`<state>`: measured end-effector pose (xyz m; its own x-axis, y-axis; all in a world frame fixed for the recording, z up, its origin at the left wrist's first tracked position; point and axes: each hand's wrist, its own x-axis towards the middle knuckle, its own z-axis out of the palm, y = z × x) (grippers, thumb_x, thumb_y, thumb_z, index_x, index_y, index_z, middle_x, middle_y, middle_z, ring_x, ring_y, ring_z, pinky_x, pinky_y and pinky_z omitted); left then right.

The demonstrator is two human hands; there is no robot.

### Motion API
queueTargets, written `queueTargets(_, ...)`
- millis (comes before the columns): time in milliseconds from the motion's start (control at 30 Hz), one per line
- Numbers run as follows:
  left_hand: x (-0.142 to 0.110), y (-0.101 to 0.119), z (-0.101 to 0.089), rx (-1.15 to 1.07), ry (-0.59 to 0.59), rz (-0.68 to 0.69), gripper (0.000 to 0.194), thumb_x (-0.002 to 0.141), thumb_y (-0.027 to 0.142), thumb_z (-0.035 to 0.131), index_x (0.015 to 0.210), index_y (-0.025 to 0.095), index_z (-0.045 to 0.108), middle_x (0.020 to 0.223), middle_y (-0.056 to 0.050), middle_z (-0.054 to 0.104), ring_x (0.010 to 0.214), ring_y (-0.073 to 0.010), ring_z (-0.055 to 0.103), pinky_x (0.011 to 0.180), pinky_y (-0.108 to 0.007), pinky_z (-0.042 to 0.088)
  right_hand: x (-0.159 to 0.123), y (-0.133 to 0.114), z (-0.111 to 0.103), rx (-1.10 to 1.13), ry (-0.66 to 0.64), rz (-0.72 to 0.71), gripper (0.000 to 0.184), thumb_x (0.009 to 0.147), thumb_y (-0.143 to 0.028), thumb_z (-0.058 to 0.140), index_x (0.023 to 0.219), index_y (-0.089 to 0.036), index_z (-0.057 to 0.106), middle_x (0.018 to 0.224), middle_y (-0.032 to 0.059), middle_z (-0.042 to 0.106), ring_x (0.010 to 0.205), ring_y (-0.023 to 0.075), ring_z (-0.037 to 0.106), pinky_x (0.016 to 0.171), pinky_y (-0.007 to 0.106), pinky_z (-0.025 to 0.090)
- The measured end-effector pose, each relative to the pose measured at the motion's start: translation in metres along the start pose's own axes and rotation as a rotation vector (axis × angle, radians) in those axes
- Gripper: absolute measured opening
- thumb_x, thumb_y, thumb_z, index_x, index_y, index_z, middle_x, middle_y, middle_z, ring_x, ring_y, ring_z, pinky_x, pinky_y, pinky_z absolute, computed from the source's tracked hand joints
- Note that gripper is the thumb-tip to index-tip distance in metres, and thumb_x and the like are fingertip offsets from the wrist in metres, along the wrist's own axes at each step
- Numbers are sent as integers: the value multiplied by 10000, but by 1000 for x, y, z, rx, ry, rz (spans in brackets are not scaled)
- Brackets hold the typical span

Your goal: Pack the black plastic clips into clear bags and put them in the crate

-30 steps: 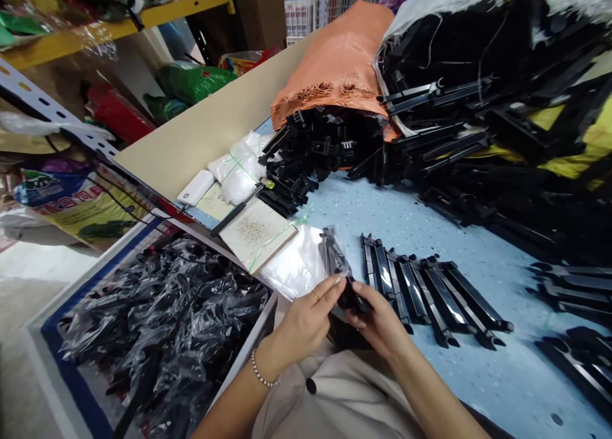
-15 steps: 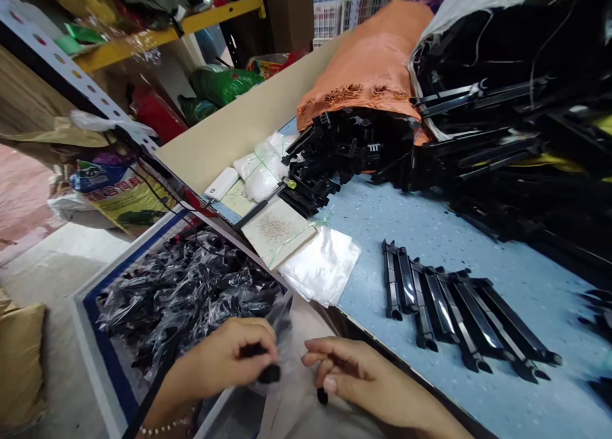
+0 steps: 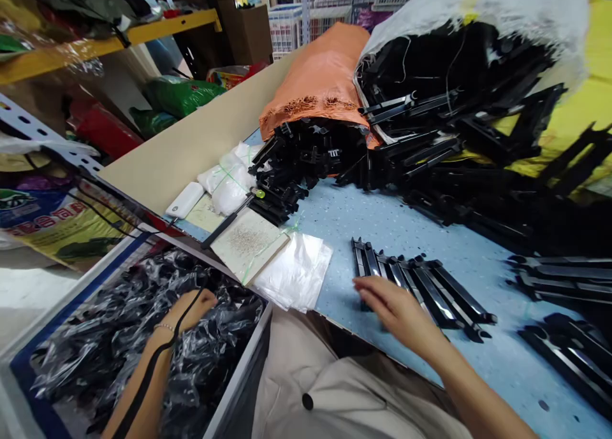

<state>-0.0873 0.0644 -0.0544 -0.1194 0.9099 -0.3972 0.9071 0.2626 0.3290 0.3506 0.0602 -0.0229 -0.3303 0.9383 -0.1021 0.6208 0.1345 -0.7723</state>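
My left hand (image 3: 194,308) is over the crate at the lower left, just above or touching the bagged black parts (image 3: 138,324); a black cord crosses the wrist and the fingers are partly hidden. On the right, my right hand (image 3: 394,305) reaches over the near left end of a row of black plastic bars (image 3: 437,286). Its fingers are stretched out, with nothing visible in them; whether they touch a bar is unclear. Between the hands, a stack of clear plastic bags (image 3: 303,270) lies at the table's front edge, partly under a cardboard pad (image 3: 248,241).
An orange sack (image 3: 320,76) and a white sack (image 3: 516,6) spill black parts onto the blue table (image 3: 329,213). More black bars (image 3: 564,280) lie at the right. Left of the pad are a white device (image 3: 185,200) and a white bundle (image 3: 229,184). The crate's rim (image 3: 239,375) borders the table.
My hands have separated. The left went from holding a bagged black part near my lap to the crate, and that part is no longer distinguishable; the right moved up to the row of bars.
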Motion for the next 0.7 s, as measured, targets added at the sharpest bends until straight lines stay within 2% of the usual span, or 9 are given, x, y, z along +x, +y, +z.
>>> queueTargets(100,-22,77,20,-258,-275,305,309,863,398,473,731,181,649,679,-7,669,660,-179,636,637,-250,480,21,24,-20,-581,160,-23,396,909,-123,391,1255,-193,568,1188,143,616,1054,276,593,850,401,492)
queueTargets(133,-25,105,28,-296,-228,406,326,888,395,450,751,177,650,713,-23,669,699,-183,633,671,-263,485,31,29,-24,-722,143,-73,446,888,-75,391,1287,-201,546,1254,152,581,1097,291,570,843,406,489)
queueTargets(167,-26,131,36,-291,-74,460,305,900,361,445,789,172,657,785,-46,672,773,-194,632,738,-287,486,43,31,-28,-827,93,-153,476,875,-48,399,1298,-215,539,1323,152,536,1157,306,533,859,417,477)
queueTargets(233,-20,172,52,-175,237,476,200,871,280,515,919,149,658,1011,-120,649,968,-245,593,876,-364,458,66,30,-33,-938,-42,-338,444,874,-49,434,1252,-230,578,1418,137,461,1266,323,441,923,441,436)
queueTargets(267,-13,185,59,-120,312,467,158,850,233,541,907,143,657,1029,-134,632,994,-258,577,891,-384,450,75,27,-36,-960,-98,-404,415,879,-61,447,1226,-233,595,1439,129,442,1290,321,417,941,442,421)
queueTargets(333,3,195,67,-151,338,420,91,814,161,565,792,152,652,947,-117,624,938,-248,578,862,-381,453,84,19,-44,-973,-148,-405,411,885,-59,439,1227,-234,586,1422,128,463,1256,296,459,907,404,440)
queueTargets(433,24,183,66,-515,234,323,159,745,151,624,594,178,584,716,-36,589,741,-188,571,750,-321,450,74,6,-46,-986,-133,-100,301,937,-167,395,1143,-154,615,1136,174,642,985,280,626,734,360,490)
queueTargets(533,35,167,61,-743,170,271,174,701,236,669,581,179,556,629,-4,583,631,-157,553,648,-284,435,54,-2,-26,-1013,-117,139,354,948,-333,416,979,-67,648,926,215,670,853,317,651,661,376,492)
queueTargets(700,41,162,63,-917,148,230,187,709,295,630,643,183,496,657,-5,625,627,-142,588,602,-251,439,43,5,7,-938,-114,111,482,902,-121,418,1379,-55,382,1069,221,645,951,309,642,697,355,489)
